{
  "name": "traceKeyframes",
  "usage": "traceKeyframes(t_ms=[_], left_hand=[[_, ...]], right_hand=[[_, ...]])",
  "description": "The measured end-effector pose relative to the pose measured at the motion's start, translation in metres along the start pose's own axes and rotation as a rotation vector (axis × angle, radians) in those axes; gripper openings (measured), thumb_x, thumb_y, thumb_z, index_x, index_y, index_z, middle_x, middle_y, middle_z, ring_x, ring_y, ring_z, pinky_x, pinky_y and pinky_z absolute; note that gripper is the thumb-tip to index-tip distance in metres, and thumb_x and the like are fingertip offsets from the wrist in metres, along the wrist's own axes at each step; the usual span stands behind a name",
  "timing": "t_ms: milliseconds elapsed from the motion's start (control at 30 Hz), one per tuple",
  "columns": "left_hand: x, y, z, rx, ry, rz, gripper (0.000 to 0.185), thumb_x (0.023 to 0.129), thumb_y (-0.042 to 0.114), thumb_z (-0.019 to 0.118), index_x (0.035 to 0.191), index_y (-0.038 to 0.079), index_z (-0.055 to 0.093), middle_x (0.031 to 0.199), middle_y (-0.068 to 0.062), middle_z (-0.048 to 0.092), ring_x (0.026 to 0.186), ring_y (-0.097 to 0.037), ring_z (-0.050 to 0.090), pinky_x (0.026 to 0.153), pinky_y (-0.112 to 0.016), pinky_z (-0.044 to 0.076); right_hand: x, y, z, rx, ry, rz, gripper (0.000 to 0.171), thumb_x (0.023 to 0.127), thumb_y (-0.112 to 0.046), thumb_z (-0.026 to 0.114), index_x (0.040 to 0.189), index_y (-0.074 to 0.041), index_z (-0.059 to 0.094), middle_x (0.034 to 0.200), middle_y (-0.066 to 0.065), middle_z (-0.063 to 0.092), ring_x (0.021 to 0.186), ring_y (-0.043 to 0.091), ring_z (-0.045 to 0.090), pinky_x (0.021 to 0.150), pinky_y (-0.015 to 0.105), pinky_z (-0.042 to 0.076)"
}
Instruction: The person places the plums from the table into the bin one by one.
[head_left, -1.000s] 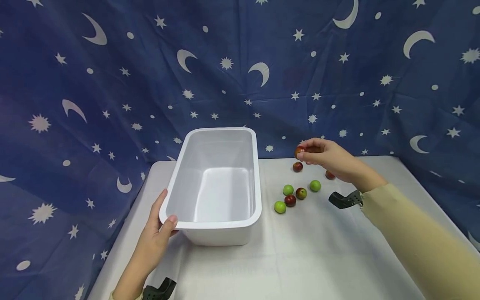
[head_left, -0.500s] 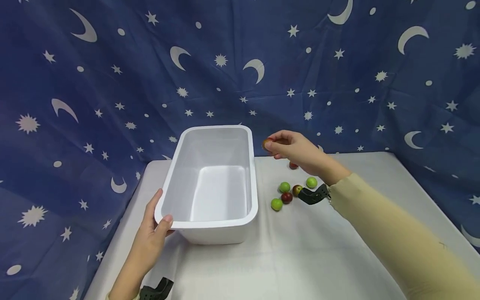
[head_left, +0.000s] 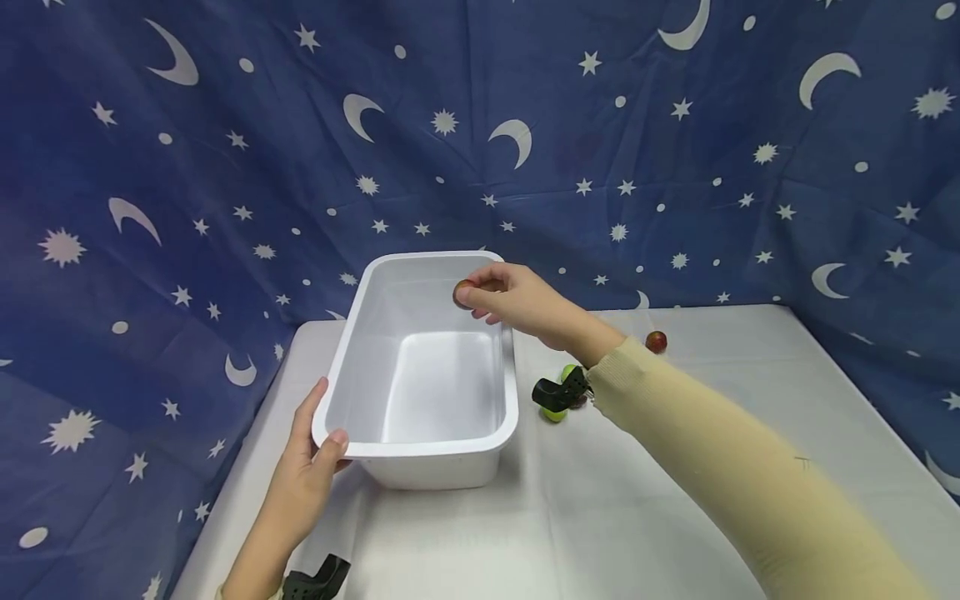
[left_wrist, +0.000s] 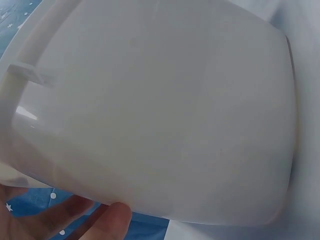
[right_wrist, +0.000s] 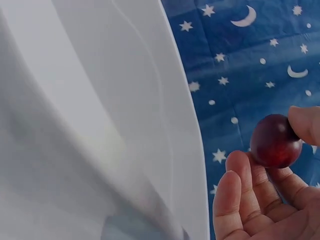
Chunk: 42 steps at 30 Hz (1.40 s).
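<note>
A white rectangular tub (head_left: 360, 367) stands on the white-covered table, empty inside. My left hand (head_left: 315, 467) grips its near left corner, thumb over the rim; the left wrist view shows the tub wall (left_wrist: 165, 115) close up with fingers (left_wrist: 107, 222) under it. My right hand (head_left: 498, 298) is above the tub's far right part and pinches a small dark red fruit (head_left: 463, 292) between thumb and fingers; the fruit (right_wrist: 274, 141) shows clearly in the right wrist view.
More small fruits lie on the table right of the tub: green ones (head_left: 557, 410) partly hidden behind my right wrist and a red one (head_left: 656, 341) farther right. A blue cloth with stars and moons (head_left: 525, 150) hangs behind the table.
My right hand has carried the red fruit leftward from over the loose fruits to above the tub. My left hand has kept its hold on the tub's corner.
</note>
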<state>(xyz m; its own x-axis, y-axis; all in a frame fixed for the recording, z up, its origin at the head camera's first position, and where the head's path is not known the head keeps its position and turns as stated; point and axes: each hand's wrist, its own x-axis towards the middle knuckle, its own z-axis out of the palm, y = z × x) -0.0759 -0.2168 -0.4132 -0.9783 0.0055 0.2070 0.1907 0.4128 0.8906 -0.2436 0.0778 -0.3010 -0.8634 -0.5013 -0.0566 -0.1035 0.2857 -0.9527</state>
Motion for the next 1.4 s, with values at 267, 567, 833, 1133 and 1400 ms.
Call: traceKeyframes(t_ms=[267, 567, 833, 1133, 1400], left_hand=[[0.001, -0.003, 0.000, 0.014, 0.015, 0.000, 0.062, 0.103, 0.018, 0.045, 0.155, 0.035, 0.014, 0.148, -0.017, 0.029, 0.112, -0.037, 0.050, 0.077, -0.036, 0.055], [0.003, -0.004, 0.001, 0.000, 0.020, 0.006, 0.062, 0.102, 0.019, 0.046, 0.155, 0.033, 0.017, 0.146, -0.019, 0.032, 0.113, -0.040, 0.050, 0.078, -0.037, 0.054], [0.002, -0.005, 0.000, 0.013, 0.025, 0.009, 0.062, 0.102, 0.019, 0.047, 0.155, 0.033, 0.017, 0.145, -0.021, 0.033, 0.112, -0.040, 0.050, 0.077, -0.039, 0.054], [0.003, -0.003, 0.002, -0.001, 0.025, 0.022, 0.063, 0.101, 0.018, 0.047, 0.155, 0.031, 0.018, 0.142, -0.023, 0.035, 0.111, -0.041, 0.050, 0.078, -0.039, 0.054], [0.002, -0.004, 0.002, 0.006, 0.029, 0.012, 0.062, 0.101, 0.021, 0.047, 0.154, 0.034, 0.018, 0.143, -0.022, 0.035, 0.111, -0.040, 0.051, 0.077, -0.039, 0.054]], right_hand=[[0.012, -0.003, 0.024, -0.048, -0.052, 0.015, 0.033, 0.092, -0.034, 0.066, 0.117, -0.013, 0.060, 0.109, 0.002, 0.066, 0.097, 0.022, 0.062, 0.085, 0.038, 0.051], [0.024, -0.001, 0.038, -0.107, -0.104, 0.071, 0.023, 0.093, -0.026, 0.064, 0.109, -0.010, 0.063, 0.102, 0.004, 0.068, 0.095, 0.024, 0.061, 0.080, 0.035, 0.052], [0.030, 0.000, 0.046, -0.207, -0.165, 0.138, 0.025, 0.088, -0.024, 0.071, 0.106, -0.010, 0.062, 0.099, 0.002, 0.068, 0.095, 0.026, 0.061, 0.080, 0.033, 0.051], [0.037, 0.006, 0.052, -0.257, -0.195, 0.195, 0.023, 0.083, -0.021, 0.075, 0.098, -0.007, 0.064, 0.094, 0.004, 0.068, 0.091, 0.025, 0.061, 0.082, 0.037, 0.051], [0.036, 0.007, 0.054, -0.280, -0.207, 0.208, 0.025, 0.083, -0.023, 0.075, 0.100, -0.007, 0.064, 0.092, 0.004, 0.070, 0.094, 0.026, 0.061, 0.080, 0.036, 0.051]])
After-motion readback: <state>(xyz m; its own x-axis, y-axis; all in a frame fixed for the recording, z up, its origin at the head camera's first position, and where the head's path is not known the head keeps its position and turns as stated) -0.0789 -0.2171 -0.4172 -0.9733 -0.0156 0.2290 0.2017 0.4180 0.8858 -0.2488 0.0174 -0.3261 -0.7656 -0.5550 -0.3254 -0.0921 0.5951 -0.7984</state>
